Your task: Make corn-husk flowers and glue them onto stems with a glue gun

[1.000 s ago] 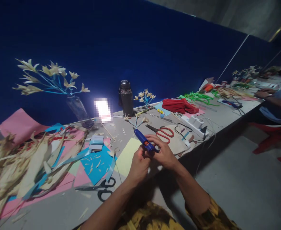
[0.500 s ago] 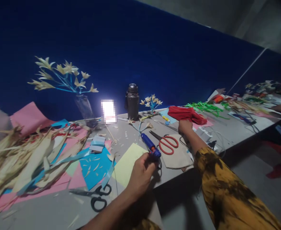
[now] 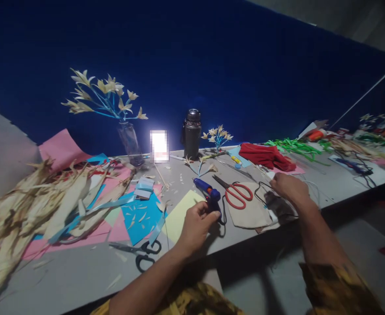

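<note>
In the head view my left hand point(image 3: 199, 224) is closed around the handle of a blue glue gun point(image 3: 208, 191), whose nozzle points away and to the left. My right hand point(image 3: 289, 189) reaches over the white power strip point(image 3: 271, 176), its fingers curled; it mostly hides the strip, and what the fingertips grip cannot be made out. Red-handled scissors point(image 3: 238, 194) lie on a beige cloth piece point(image 3: 249, 214) between the hands. Just beyond the glue gun lies a small stem with husk flowers point(image 3: 200, 168).
Left are dried corn husks point(image 3: 57, 201), coloured paper point(image 3: 140, 223), a ribbon roll point(image 3: 144, 187) and black scissors point(image 3: 143, 251). Behind stand a vase point(image 3: 130, 144), a bright pixelated patch, a flask point(image 3: 192, 135) and small flowers point(image 3: 218, 138). Red cloth point(image 3: 264, 156) and green strips point(image 3: 297, 148) lie right.
My right hand has moved from beside the red cloth to the power strip, right and nearer. The glue gun, still in my left hand, has turned so its handle shows. The view has shifted left.
</note>
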A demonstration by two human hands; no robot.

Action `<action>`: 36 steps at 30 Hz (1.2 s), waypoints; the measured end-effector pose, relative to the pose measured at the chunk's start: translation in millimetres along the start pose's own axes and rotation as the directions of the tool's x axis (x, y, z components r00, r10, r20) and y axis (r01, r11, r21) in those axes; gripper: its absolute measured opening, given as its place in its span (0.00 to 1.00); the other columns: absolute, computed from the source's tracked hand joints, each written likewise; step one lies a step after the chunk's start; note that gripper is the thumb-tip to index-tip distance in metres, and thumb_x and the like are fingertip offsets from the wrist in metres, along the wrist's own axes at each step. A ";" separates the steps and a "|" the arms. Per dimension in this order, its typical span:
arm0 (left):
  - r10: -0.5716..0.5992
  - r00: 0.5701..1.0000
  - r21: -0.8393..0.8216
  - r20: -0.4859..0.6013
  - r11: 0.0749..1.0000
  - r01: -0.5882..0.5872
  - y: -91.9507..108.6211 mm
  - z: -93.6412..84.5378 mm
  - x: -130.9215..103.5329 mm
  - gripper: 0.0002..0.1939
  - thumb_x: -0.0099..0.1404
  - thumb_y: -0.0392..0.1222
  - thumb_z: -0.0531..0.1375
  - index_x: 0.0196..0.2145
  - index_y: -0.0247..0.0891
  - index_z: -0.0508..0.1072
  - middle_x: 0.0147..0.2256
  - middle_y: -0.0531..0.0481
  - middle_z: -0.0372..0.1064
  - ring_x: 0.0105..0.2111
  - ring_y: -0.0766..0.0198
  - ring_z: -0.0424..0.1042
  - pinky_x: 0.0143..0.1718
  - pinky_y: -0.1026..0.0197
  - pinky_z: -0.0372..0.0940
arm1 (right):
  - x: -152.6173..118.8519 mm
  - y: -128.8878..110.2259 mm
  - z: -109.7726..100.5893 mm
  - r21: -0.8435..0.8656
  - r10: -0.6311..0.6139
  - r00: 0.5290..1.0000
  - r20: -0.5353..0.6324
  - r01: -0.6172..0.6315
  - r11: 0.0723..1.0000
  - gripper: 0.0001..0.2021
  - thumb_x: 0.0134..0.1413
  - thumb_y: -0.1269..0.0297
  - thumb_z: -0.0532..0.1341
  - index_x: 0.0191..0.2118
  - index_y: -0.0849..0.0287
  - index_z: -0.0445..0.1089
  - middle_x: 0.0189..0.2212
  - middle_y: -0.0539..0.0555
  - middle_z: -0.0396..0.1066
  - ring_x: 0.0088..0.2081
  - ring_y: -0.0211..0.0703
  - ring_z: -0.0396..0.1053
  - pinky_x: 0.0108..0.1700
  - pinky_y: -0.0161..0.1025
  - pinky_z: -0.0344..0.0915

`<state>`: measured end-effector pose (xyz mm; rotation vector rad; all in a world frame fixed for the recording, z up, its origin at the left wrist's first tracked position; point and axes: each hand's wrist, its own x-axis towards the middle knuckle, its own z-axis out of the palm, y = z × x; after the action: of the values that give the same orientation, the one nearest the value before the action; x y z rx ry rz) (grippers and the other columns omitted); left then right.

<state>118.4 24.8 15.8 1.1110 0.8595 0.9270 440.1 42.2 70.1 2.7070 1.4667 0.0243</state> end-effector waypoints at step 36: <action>0.257 0.964 0.416 -0.071 0.886 -0.206 -0.1 -4.4 -14.3 0.04 0.57 0.40 0.61 0.31 0.38 0.71 0.31 0.50 0.70 0.32 0.61 0.67 0.38 0.60 0.61 | -205.4 6.6 -31.3 0.599 -0.480 0.845 -0.233 0.514 0.614 0.16 0.58 0.50 0.60 0.47 0.46 0.79 0.31 0.55 0.81 0.22 0.46 0.75 0.28 0.38 0.76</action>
<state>109.0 13.1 16.2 1.5549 1.0694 1.0513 332.0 -131.9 105.0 2.5831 2.6085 -0.5507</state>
